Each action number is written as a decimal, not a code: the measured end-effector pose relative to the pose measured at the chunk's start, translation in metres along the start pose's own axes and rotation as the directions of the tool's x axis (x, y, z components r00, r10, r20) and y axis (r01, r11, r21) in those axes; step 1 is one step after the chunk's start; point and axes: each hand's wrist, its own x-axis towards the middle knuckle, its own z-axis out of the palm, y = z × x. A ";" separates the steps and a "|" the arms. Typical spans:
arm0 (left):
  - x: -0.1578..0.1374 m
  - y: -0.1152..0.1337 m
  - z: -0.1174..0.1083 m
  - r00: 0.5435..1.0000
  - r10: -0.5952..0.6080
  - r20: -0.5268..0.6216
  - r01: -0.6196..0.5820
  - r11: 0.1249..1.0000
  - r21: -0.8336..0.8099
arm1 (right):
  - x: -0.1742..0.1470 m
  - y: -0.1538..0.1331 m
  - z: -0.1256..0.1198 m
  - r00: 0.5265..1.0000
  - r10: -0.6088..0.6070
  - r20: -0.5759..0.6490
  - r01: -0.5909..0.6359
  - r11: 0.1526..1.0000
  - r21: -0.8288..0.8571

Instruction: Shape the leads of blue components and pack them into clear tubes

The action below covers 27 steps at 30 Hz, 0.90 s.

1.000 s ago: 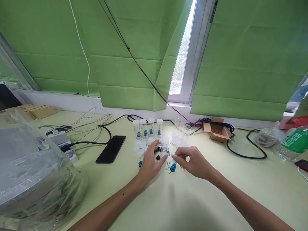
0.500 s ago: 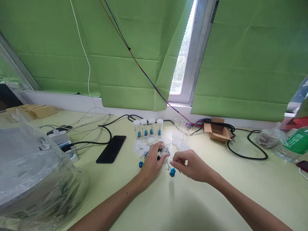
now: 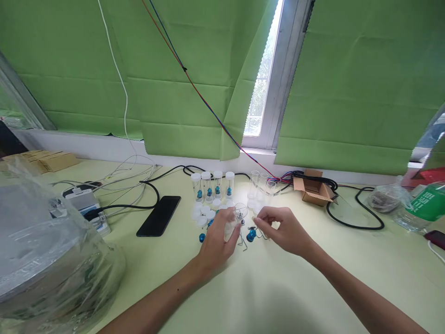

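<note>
My left hand (image 3: 218, 234) is closed round a clear plastic tube (image 3: 240, 211), its open mouth tilted toward my right hand. With thumb and fingertips pinched together, my right hand (image 3: 283, 229) holds a small blue metal piece with a dark end (image 3: 251, 235), just right of the tube. Thin bent metal keys (image 3: 242, 241) show below the tube. A blue round piece (image 3: 202, 237) lies left of my left hand, near loose white caps (image 3: 201, 221). Behind stand several capped tubes (image 3: 218, 185) with blue parts inside.
Uncapped clear tubes (image 3: 254, 185) stand at the back, right of the capped ones. A black phone (image 3: 159, 216) lies left, beside cables and a power strip (image 3: 99, 218). A small cardboard box (image 3: 314, 191), a green-labelled bottle (image 3: 426, 204) and a plastic-wrapped object (image 3: 52, 260) flank the work.
My right hand has moved up and slightly right, and the blue piece has risen with it. The tube in my left hand now tips more toward me.
</note>
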 end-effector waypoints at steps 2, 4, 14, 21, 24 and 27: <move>-0.001 -0.001 0.000 1.000 0.012 0.002 -0.012 1.000 0.004 | 0.001 0.001 -0.005 0.996 0.003 -0.089 0.000 1.000 0.031; -0.002 -0.002 0.000 1.000 0.021 0.014 -0.021 1.000 0.004 | 0.002 0.003 -0.010 0.981 0.017 -0.191 -0.002 0.997 0.083; -0.006 -0.005 0.004 0.992 0.026 0.126 -0.032 0.998 0.047 | 0.007 0.009 -0.022 0.873 0.131 -0.470 0.085 0.908 0.409; -0.008 -0.004 0.003 0.987 0.052 0.152 -0.054 0.999 0.010 | 0.006 0.009 -0.014 0.898 0.171 -0.406 0.048 0.878 0.475; -0.008 -0.004 0.003 0.985 0.075 0.155 -0.075 0.997 -0.005 | 0.006 0.010 -0.009 0.906 0.199 -0.374 0.015 0.867 0.498; -0.007 -0.003 0.003 0.985 0.081 0.150 -0.080 0.997 -0.013 | 0.007 0.012 -0.007 0.910 0.224 -0.349 -0.012 0.855 0.519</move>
